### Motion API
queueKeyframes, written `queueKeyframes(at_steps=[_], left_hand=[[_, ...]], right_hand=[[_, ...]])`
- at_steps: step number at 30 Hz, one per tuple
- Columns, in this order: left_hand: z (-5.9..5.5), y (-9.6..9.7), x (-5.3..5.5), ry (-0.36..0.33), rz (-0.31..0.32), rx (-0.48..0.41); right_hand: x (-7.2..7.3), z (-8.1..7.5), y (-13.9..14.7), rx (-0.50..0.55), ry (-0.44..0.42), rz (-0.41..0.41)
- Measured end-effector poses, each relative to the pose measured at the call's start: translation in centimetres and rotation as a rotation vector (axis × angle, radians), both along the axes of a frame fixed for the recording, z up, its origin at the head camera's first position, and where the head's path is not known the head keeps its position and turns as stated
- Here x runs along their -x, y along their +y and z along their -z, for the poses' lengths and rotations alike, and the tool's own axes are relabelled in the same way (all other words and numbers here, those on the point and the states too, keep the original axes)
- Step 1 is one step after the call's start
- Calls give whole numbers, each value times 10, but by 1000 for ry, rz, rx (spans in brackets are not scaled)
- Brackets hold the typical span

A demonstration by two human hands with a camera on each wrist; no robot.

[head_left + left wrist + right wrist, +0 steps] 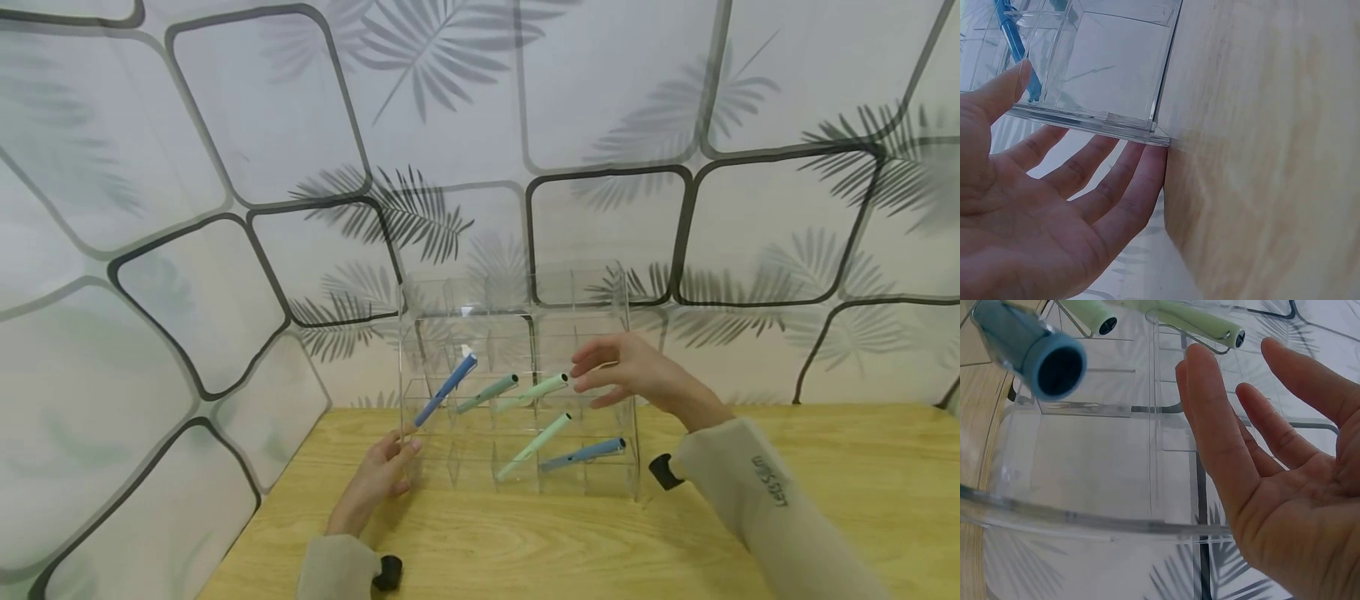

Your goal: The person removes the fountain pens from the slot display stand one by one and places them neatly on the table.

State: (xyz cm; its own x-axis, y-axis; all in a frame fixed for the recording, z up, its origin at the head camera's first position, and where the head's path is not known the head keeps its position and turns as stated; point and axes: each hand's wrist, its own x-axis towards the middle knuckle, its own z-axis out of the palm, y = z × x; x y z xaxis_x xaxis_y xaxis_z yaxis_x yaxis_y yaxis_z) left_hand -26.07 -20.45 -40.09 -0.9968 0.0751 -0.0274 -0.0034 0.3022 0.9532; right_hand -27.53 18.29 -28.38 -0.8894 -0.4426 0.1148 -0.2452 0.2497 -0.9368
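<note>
A clear plastic compartment rack [636, 467] stands upright on the table, holding several slanted pens. My left hand [378, 471] grips its lower left side wall, thumb at the front and fingers along the outside. Close to that thumb leans a blue pen [446, 392]. In the row to its right are a dark green pen [487, 393] and a light green pen [534, 392]. Lower down lie a second light green pen [534, 446] and a greyish-blue pen [583, 455]. With fingers spread and nothing held, my right hand [630, 375] hovers beside the upper light green pen's capped end.
The wooden table [510, 542] runs under the rack and out to both sides. Behind it hangs a pale curtain [607, 233] with leaf and rounded-square prints. In the right wrist view, the rack's clear edge [1085, 519] crosses below the hand.
</note>
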Motion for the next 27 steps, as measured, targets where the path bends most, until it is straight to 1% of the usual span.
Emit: queueKeyframes(at_steps=[10,14,23,27], left_hand=[[-2,1,-2,-8,13,-7],[-2,1,-3,-9,2,-2],[0,2,-1,-5,-24,-9],[0,2,-1,0,-23,-8]], right_hand=[[6,2,-12,7,-33,-30],[7,3,-18,14,-43,-34],[9,7,-28,13,-53,-40],[10,8,-32,15,-54,-45]])
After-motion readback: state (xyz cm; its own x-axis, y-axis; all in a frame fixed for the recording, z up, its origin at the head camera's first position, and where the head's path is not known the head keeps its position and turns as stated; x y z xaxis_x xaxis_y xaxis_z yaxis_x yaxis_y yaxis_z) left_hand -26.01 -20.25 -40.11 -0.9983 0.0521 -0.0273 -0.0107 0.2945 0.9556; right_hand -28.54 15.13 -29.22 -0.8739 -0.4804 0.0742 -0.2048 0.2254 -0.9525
